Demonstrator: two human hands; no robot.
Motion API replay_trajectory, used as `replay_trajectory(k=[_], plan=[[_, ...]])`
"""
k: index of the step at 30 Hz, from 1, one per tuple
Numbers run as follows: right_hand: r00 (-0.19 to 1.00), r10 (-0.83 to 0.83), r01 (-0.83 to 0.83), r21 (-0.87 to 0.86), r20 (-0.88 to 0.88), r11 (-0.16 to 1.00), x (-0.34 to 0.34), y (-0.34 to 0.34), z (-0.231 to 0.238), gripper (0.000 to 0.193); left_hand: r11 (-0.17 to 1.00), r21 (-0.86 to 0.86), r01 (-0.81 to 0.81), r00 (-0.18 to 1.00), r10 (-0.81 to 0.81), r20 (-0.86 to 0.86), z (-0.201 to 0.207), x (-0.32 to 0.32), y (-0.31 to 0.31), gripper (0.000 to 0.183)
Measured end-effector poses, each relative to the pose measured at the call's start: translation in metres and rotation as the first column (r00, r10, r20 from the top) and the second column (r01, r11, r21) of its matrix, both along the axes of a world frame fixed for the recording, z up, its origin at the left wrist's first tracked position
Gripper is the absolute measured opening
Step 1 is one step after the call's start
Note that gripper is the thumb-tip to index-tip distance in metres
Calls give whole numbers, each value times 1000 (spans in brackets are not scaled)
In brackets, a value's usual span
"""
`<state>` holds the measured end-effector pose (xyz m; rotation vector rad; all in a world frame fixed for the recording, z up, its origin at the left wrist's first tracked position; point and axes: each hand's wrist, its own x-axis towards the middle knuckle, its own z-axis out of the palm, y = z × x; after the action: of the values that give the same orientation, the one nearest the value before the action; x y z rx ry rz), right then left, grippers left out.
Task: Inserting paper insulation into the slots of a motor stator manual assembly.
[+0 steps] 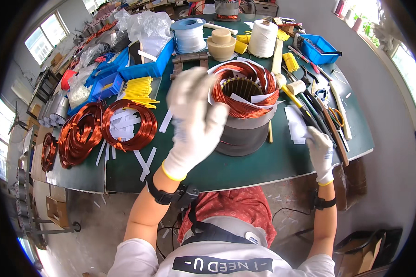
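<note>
A motor stator (245, 124) stands on the green table in front of me, its top ringed by red-brown copper wire coils (242, 110). White paper strips (248, 98) poke out among the windings. My left hand (194, 122), in a white glove, is raised just left of the stator; its thumb stands apart from the fingers, which are blurred by motion, and nothing shows in it. On the right, my gloved right hand (321, 154) has its fingers bent together at the lower edge of some white paper pieces (295, 124), seemingly pinching one.
Copper wire coils (129, 124) and yellow strips (138, 91) lie left. Behind the stator are a blue-rimmed spool (188, 37), a tape stack (220, 45) and a white thread cone (263, 39). Blue bins (319, 48) stand at the back; orange-handled scissors (336, 116) and sticks lie right.
</note>
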<state>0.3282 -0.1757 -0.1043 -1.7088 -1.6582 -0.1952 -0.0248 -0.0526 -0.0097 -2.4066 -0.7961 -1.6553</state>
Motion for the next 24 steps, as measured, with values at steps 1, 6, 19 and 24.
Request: replay_trajectory(k=[1, 6, 19, 24], plan=[[991, -59, 64, 39, -122, 997, -4, -5, 3, 33, 985, -37, -168, 981, 170, 90, -5, -6, -9, 38], [954, 28, 41, 222, -299, 974, -90, -37, 51, 38, 623, -636, 455, 880, -205, 428, 3, -17, -68, 28], [344, 275, -535, 53, -898, 843, -178, -44, 53, 67, 749, -484, 453, 889, -424, 175, -23, 12, -97, 15], [341, 166, -295, 63, -925, 953, -166, -38, 54, 27, 737, -549, 394, 908, -219, 357, -13, 2, -78, 21]])
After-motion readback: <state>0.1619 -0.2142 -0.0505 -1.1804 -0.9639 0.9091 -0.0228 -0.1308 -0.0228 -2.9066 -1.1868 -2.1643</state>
